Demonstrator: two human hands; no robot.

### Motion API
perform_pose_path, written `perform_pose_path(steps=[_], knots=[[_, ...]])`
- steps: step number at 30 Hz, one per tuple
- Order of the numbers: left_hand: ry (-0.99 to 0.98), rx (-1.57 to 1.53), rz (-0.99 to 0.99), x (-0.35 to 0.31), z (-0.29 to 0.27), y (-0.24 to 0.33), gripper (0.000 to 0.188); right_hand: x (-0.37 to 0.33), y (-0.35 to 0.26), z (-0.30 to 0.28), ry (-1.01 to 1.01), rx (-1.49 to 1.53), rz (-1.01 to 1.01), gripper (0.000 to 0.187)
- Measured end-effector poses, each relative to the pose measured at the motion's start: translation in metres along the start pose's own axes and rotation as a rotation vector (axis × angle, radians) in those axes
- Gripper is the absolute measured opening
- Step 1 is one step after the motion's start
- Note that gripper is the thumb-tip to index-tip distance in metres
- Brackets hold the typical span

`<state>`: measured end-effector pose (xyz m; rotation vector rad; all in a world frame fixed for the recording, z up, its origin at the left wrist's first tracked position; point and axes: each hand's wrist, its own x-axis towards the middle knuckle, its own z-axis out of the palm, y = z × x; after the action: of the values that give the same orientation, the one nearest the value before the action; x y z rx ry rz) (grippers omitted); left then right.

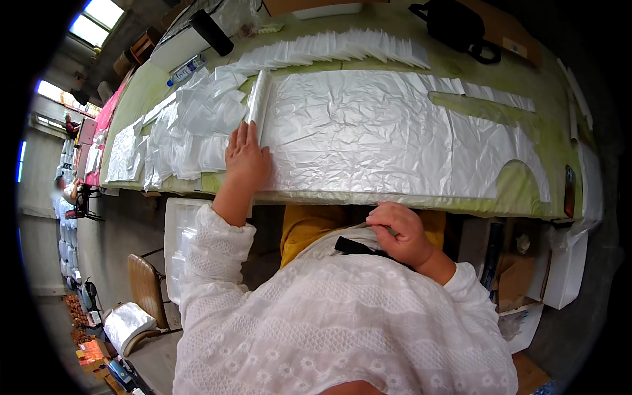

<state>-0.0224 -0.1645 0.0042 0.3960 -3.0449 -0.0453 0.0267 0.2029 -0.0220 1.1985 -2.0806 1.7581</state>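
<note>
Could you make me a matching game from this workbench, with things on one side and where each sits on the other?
Things:
1. left hand
2. right hand
3. black bag
4. plastic bottle

Places:
A. far right of the table
B. flat on the big plastic sheet
C. far left, beside the white box
D. closed, near the person's chest

Pairs: 1-B, 2-D, 3-A, 4-C
</note>
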Motion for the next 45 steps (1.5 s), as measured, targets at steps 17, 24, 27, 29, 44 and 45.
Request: perform_pose_path(steps=[17,24,27,29,44,45], knots=[[-0.226,-1.458,-0.27,0.031,-0.025,0.043,0.083,-0.012,-0.017,0.011,0.034,0.32,0.555,0.031],[-0.289,-1.928,-0.24,-0.003,-0.013,0.154,0.098,0.037,-0.033,0.024,-0.06,0.824,1.006,0.076],[-0.426,-1.702,-0.187,-0.006,-0.013,0.169,0.095,0.032,-0.034,0.022,-0.048,0.767,1.077,0.077],[-0.394,-1.744,-0.192,0.002,-0.009,0.178,0.094,0.024,-0.034,0.014,-0.027,0.693,1.092,0.079],[-0.603,-1.968,-0.348,0.085,0.02,0.137,0.045,-0.116,-0.106,-0.15,-0.067,0.467,1.261,0.071],[-0.629,-1.898,-0.268,0.073,0.018,0.141,0.042,-0.113,-0.104,-0.148,0.0,0.502,1.234,0.071]])
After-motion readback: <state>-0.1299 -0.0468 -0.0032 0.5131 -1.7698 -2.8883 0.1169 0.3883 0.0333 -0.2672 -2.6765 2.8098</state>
